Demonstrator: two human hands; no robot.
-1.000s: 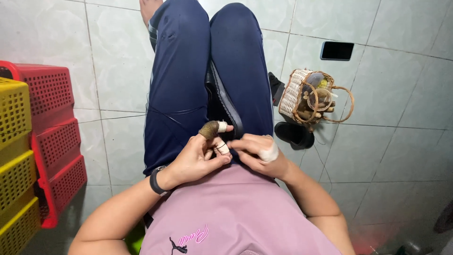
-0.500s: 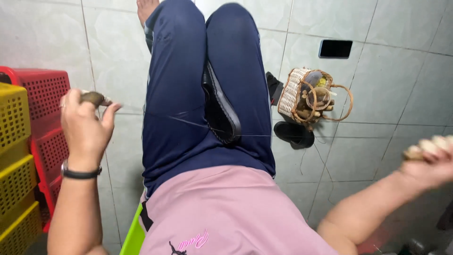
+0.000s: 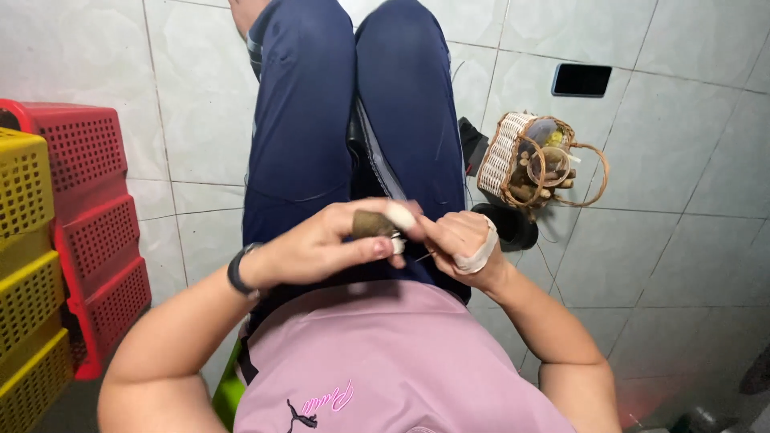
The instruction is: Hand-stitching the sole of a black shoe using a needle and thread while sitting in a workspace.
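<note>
Stacked red and yellow crates point(image 3: 60, 240) are seen at the left, a wicker basket point(image 3: 536, 160) at the right. Over the lap, a small brown lump point(image 3: 371, 224) is pinched in the left hand point(image 3: 321, 244) — long axis pointing at the taped right hand point(image 3: 461, 244), closed on something thin, just beside it.

Even, bright indoor light from overhead. Soft sheen on the pale floor tiles point(image 3: 682, 208); faint shadows under the wicker basket point(image 3: 529, 160). Centre sharp. Wide-angle bending toward edges, lower right corner dimmer.
</note>
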